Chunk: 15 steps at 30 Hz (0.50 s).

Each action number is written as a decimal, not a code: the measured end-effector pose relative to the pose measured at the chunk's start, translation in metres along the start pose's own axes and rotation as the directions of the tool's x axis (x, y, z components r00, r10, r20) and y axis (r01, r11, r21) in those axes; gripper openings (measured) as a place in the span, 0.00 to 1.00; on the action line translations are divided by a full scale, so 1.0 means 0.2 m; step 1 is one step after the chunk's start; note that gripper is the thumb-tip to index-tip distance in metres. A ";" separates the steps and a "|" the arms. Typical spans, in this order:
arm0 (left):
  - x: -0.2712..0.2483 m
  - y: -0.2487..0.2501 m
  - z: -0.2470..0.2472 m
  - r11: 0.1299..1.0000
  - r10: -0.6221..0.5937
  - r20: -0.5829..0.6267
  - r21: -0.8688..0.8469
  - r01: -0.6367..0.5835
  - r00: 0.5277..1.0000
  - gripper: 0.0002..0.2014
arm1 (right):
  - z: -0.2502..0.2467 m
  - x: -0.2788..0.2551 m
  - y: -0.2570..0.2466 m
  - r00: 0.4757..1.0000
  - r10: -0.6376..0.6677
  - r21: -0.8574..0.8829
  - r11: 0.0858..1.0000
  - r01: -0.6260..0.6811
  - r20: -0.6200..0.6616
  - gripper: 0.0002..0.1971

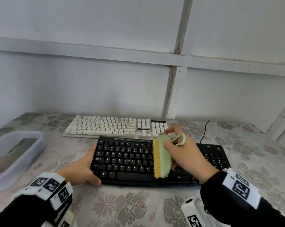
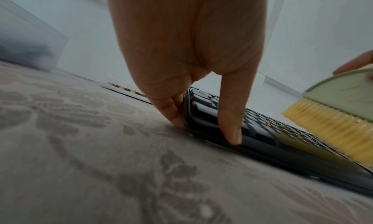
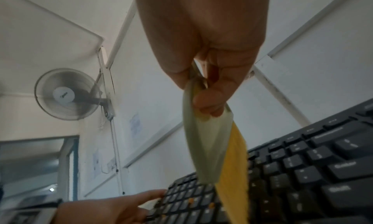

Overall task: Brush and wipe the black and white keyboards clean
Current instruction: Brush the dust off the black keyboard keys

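Floral tablecloth point(image 1: 122, 208) on the desk, white panelled wall behind; black keyboard point(image 1: 132, 161) sits nearest me with orange crumbs point(image 1: 129, 160) on its keys, white keyboard point(image 1: 105, 126) just behind it. My left hand point(image 1: 82, 169) grips the black keyboard's left edge, thumb on the front rim. My right hand point(image 1: 186, 153) holds the green brush point(image 1: 163, 158), yellow bristles against the middle keys.

Matt black keyboard point(image 1: 130, 161), pale-green brush point(image 1: 163, 154) — seemingly plastic — on patterned tablecloth point(image 1: 122, 207).
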<state>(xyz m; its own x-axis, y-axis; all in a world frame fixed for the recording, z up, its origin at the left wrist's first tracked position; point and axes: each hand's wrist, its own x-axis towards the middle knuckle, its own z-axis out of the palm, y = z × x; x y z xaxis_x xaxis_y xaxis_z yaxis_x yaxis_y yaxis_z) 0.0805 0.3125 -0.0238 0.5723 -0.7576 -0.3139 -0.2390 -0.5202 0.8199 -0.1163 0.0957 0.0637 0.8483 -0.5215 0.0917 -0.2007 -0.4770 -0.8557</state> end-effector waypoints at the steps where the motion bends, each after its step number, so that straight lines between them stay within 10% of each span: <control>1: 0.00 0.00 0.00 1.000 0.006 0.001 0.001 -0.006 1.000 0.62 | 0.01 0.00 0.01 1.000 0.012 0.004 1.000 -0.012 0.006 0.08; 7: 0.00 0.00 0.00 1.000 -0.003 0.009 0.007 0.003 1.000 0.62 | 0.02 -0.08 0.01 0.979 0.064 -0.046 0.997 -0.056 0.195 0.05; 15: 0.00 -0.01 0.00 1.000 -0.002 0.015 -0.003 0.002 1.000 0.62 | 0.04 0.03 -0.04 0.999 -0.027 0.080 0.996 0.030 -0.038 0.09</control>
<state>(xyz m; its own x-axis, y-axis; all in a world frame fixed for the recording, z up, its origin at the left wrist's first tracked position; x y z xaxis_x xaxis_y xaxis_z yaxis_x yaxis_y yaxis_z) 0.0810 0.3138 -0.0245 0.5610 -0.7625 -0.3224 -0.2360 -0.5206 0.8205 -0.1055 0.1027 0.0663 0.8343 -0.5349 0.1339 -0.1353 -0.4339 -0.8907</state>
